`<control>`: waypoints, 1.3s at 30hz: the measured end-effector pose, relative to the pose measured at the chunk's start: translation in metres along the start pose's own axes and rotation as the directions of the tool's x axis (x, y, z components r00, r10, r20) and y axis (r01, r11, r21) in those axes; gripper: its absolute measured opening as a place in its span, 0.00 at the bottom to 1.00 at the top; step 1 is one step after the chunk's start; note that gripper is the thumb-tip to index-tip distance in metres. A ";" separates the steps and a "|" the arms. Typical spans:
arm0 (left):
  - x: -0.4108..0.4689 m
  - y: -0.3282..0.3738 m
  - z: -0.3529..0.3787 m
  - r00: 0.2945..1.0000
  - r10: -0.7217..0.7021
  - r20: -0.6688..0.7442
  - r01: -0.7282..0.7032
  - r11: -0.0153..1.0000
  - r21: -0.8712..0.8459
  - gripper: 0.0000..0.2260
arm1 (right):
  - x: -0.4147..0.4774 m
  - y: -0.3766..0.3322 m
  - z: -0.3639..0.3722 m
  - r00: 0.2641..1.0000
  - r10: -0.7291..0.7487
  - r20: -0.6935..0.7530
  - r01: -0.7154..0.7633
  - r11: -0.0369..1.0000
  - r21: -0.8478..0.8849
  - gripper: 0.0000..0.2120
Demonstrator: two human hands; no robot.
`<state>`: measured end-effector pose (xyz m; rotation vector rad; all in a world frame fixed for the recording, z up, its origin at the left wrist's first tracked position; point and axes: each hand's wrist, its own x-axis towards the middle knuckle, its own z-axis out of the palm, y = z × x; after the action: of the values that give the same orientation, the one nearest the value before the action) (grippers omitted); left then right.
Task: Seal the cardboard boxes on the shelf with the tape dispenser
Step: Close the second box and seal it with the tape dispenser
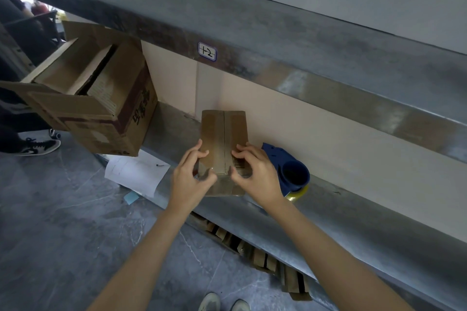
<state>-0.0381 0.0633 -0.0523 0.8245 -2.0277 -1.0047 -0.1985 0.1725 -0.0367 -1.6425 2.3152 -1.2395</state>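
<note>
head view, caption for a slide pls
Left hand and right hand hold a small box on the shelf, tape dispenser beside it.

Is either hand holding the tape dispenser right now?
No, the left hand and right hand grip the small box; the tape dispenser sits on the shelf.

Left forearm and right forearm are bare, extended forward and converging. Left hand grips the near left part of the small cardboard box, fingers curled onto its top face, thumb bent at the near end. Right hand, just beside it, mirrors this grip right of the seam. The thumbs are close but apart. Both wrists are roughly straight.
</note>
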 end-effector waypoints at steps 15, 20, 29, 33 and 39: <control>0.001 -0.014 -0.013 0.990 -0.006 0.140 0.028 0.988 -0.155 0.13 | 0.001 0.022 -0.021 0.966 0.014 0.259 -0.060 0.984 0.170 0.16; 0.003 -0.015 -0.018 0.982 0.005 0.191 0.030 0.983 -0.182 0.13 | 0.002 0.019 -0.022 0.960 0.036 0.276 -0.085 0.982 0.167 0.17; 0.008 -0.015 -0.026 0.966 -0.033 0.256 0.104 0.957 -0.270 0.24 | 0.018 0.016 -0.051 0.854 0.024 0.520 -0.101 0.988 0.119 0.30; 0.006 -0.014 -0.019 0.987 -0.009 0.160 0.044 0.976 -0.214 0.21 | 0.011 0.018 -0.038 0.912 0.032 0.409 -0.105 0.982 0.157 0.23; 0.003 -0.018 -0.005 1.000 0.024 0.015 -0.022 0.995 -0.096 0.14 | 0.004 0.022 -0.022 0.970 0.027 0.240 -0.078 0.976 0.205 0.15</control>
<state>-0.0319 0.0497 -0.0645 0.7430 -1.9819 -1.0896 -0.2271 0.1847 -0.0335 -1.5518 1.9971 -1.1631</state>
